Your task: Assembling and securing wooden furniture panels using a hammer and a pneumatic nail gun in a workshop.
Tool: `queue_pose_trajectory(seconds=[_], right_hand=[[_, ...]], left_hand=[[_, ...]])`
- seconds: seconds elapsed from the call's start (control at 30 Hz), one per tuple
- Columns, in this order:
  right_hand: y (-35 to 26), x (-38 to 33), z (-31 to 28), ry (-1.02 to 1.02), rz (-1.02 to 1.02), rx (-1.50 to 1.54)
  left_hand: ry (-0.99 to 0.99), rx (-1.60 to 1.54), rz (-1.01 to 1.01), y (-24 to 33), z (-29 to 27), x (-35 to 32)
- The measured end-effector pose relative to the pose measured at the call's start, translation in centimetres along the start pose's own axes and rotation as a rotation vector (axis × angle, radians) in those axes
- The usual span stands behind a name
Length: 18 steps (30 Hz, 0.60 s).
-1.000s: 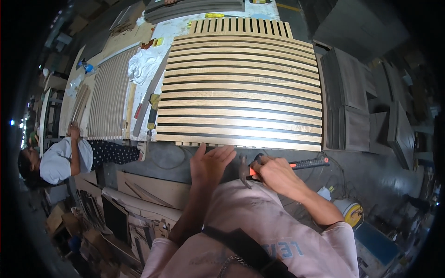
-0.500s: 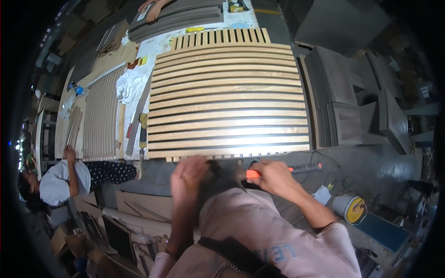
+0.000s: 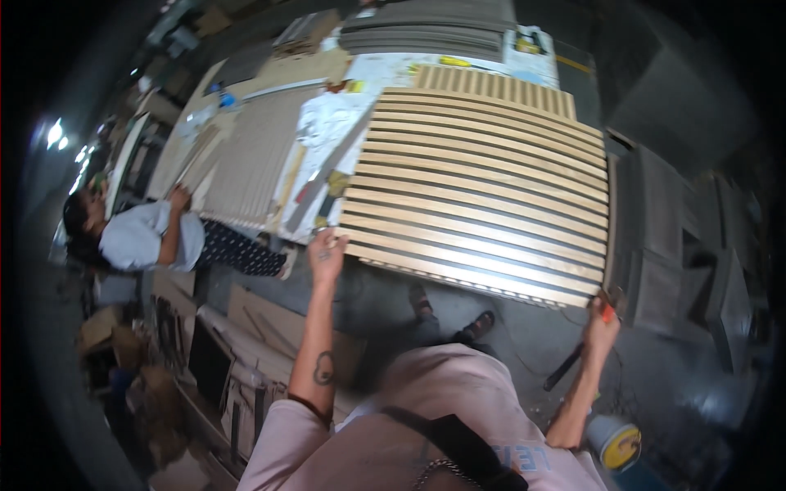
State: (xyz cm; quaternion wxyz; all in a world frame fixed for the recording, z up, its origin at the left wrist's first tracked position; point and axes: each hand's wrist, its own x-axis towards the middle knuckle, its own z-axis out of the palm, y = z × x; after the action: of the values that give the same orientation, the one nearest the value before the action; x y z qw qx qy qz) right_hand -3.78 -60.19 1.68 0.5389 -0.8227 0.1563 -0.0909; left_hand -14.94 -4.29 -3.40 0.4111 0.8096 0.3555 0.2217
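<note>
A wooden slat panel (image 3: 483,184) of pale strips with dark gaps lies on the white-topped table, its near edge toward me. My left hand (image 3: 327,252) is closed on the panel's near left corner. By the near right corner, my right hand (image 3: 602,331) is closed around a hammer (image 3: 563,370) with a black and orange handle. The handle points down and back toward me, and the blurred head is up beside the corner. Whether these right fingers also touch the panel cannot be made out. Under its far edge shows a second slatted piece (image 3: 499,86).
At left a co-worker (image 3: 151,237) stands by grey slatted boards (image 3: 254,155). White cloth (image 3: 321,123) and a yellow tool (image 3: 454,61) lie on the table. Grey panels (image 3: 659,196) stack at right. A bucket with a yellow lid (image 3: 616,446) stands on the floor, near cables.
My hands have parted from in front of my body to the panel's two near corners. The right carried the hammer along. My view has turned, so the panel sits tilted and farther right.
</note>
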Motion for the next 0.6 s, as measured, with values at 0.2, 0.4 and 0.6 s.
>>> queue_pose_trajectory(seconds=[0.2, 0.4, 0.6], right_hand=[[-2.3, -0.4, -1.7, -0.084, 0.349, 0.076], [-2.5, -0.1, -1.3, -0.069, 0.234, 0.134], [-4.3, 0.9, -2.0, -0.191, 0.372, 0.366]], left_hand=[[-0.010, -0.158, -0.068, 2.0, -0.9, -2.6], [-0.044, -0.181, -0.160, 1.0, -2.1, -1.1], [-0.061, -0.213, -0.257, 1.6, -2.4, 0.1]])
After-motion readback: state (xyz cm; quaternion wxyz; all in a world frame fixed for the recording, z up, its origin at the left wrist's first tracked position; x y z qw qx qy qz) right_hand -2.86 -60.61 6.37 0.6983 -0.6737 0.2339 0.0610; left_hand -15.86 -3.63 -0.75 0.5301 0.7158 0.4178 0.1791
